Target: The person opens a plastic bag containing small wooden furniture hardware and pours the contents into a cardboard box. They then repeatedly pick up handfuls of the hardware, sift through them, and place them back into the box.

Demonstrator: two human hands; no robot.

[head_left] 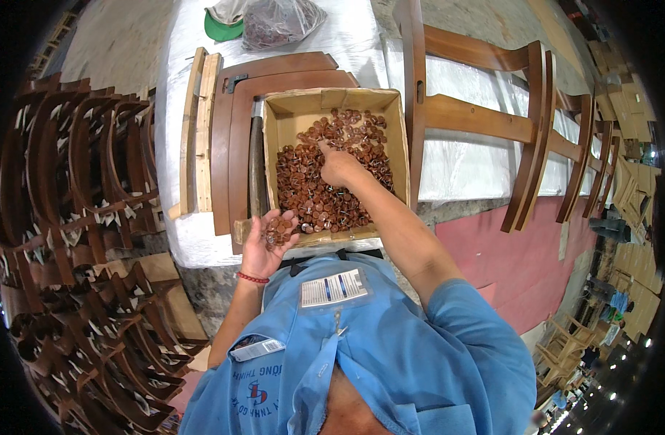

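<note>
A cardboard box (271, 109) in front of me holds a heap of round brown nail-on furniture glides (314, 206), some with shiny metal pins showing. My left hand (267, 243) is cupped palm up at the box's near left corner, with a handful of the same glides (279, 230) in it. Over the heap, inside the box, my right hand (339, 167) has curled fingers, its index finger reaching down to the glides. Whether a glide sits between its fingertips is hidden.
Left of the box lie brown wooden frame parts (231, 145) and pale wooden strips (204, 138) on the plastic-wrapped table (174, 239). Slatted brown frames (484, 116) stand at right. A bag of dark pieces (281, 25) and a green-brimmed cap (222, 29) lie beyond. Curved chair parts (64, 167) are stacked left.
</note>
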